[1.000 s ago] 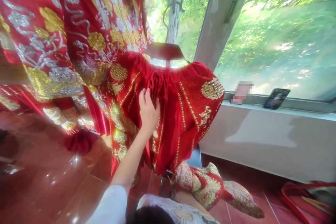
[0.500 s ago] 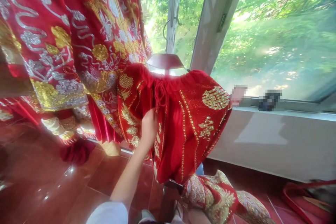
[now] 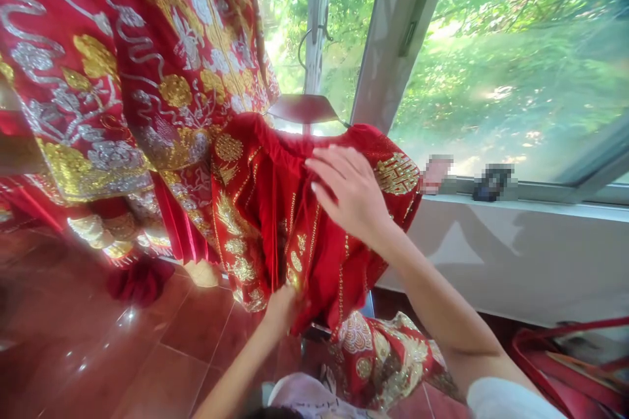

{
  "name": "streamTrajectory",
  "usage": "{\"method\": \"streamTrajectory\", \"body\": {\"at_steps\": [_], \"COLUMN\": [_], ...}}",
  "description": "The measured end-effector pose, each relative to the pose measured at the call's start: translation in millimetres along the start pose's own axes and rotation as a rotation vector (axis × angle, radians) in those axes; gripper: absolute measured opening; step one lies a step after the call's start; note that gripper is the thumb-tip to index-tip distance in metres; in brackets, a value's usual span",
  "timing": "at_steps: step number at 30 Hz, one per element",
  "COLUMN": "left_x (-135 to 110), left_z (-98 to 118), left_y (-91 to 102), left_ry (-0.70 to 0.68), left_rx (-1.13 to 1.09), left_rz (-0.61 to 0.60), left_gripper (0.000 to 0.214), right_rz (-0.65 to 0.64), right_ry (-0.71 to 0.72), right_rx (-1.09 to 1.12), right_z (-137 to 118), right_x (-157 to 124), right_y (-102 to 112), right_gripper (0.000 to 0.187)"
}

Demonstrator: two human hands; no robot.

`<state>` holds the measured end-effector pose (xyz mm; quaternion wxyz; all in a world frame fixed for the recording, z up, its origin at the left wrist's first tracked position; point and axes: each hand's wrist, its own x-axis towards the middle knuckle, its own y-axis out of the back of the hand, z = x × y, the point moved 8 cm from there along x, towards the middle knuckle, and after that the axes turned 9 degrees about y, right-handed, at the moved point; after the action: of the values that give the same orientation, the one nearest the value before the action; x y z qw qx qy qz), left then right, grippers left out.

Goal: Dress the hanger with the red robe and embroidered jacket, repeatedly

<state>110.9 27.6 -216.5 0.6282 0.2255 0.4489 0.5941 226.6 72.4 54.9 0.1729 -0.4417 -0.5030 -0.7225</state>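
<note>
A red skirt (image 3: 327, 275) with gold embroidery and a gathered drawstring top hangs from a clip hanger (image 3: 302, 108) by the window. My left hand (image 3: 285, 308) is closed on the cloth low on its front, near the hanging cords. Across the upper front lies my right hand (image 3: 351, 193), fingers stretched out and slightly apart, over the place of the drawstring knot. Whether its fingertips press on the cloth or hover, I cannot tell. Below the skirt rests a red and gold embroidered cloth (image 3: 388, 353), partly behind my right arm.
Large red garments (image 3: 147, 65) with silver and gold embroidery hang at the left. The window sill (image 3: 550, 206) holds two blurred-out items. A red-framed object (image 3: 565, 360) stands at lower right on the red tiled floor (image 3: 162, 366).
My left hand has moved down from just below the drawstring to the skirt's lower front. My right hand has come into view from the right, over the skirt's top.
</note>
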Motion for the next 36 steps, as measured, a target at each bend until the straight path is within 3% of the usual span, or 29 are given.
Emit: {"method": "streamTrajectory", "body": {"at_steps": [2,5,6,8,10,12,16,20,23,25,26,28,30,32,34,36], "left_x": [-1,-20,-23,-10,8,13,-21,-64,-71,-69,-68,-65,-56,-35,-15,-4], "left_z": [27,101,123,159,185,196,177,137,112,108,113,134,153,160,158,154], "left_y": [53.1,155.3,177.5,202.1,206.3,204.2,199.8,174.3,144.7,138.1,142.1,161.8,185.8,201.1,206.0,206.0], "left_ry": [-0.088,-0.527,-0.619,-0.694,-0.747,-0.778,-0.82,-0.904,-0.857,-0.803,-0.808,-0.875,-0.871,-0.734,-0.608,-0.587], "left_rx": [0.003,0.122,0.191,0.32,0.403,0.396,0.368,0.536,0.614,0.594,0.577,0.571,0.63,0.75,0.871,0.931], "left_rz": [0.18,0.744,0.866,0.926,0.833,0.722,0.593,0.444,0.179,0.058,0.07,0.255,0.541,0.721,0.753,0.728], "left_gripper": [0.028,0.049,0.05,0.045,0.031,0.019,0.012,0.014,0.012,0.012,0.011,0.02,0.03,0.027,0.019,0.019], "right_rz": [-0.074,-0.146,-0.138,-0.115,-0.104,-0.108,-0.168,-0.207,-0.3,-0.432,-0.493,-0.519,-0.378,-0.174,-0.019,0.075], "right_ry": [-0.025,0.009,0.026,0.065,0.093,0.106,0.141,0.195,0.356,0.431,0.408,0.233,-0.014,-0.204,-0.355,-0.498], "right_rx": [-0.15,-0.164,-0.119,0.003,0.104,0.151,0.229,0.21,0.168,0.214,0.24,0.281,0.349,0.46,0.56,0.622], "right_z": [24,54,64,84,101,110,102,67,18,-12,-20,-20,-5,9,20,26], "right_x": [10,0,-6,-14,-17,-15,-11,-16,-33,-52,-61,-71,-70,-67,-65,-65], "right_y": [-14,-27,-26,-22,-18,-16,-18,-20,-33,-52,-63,-80,-87,-88,-93,-99], "right_gripper": [0.038,0.047,0.049,0.049,0.051,0.053,0.059,0.049,0.037,0.04,0.041,0.037,0.028,0.027,0.032,0.033]}}
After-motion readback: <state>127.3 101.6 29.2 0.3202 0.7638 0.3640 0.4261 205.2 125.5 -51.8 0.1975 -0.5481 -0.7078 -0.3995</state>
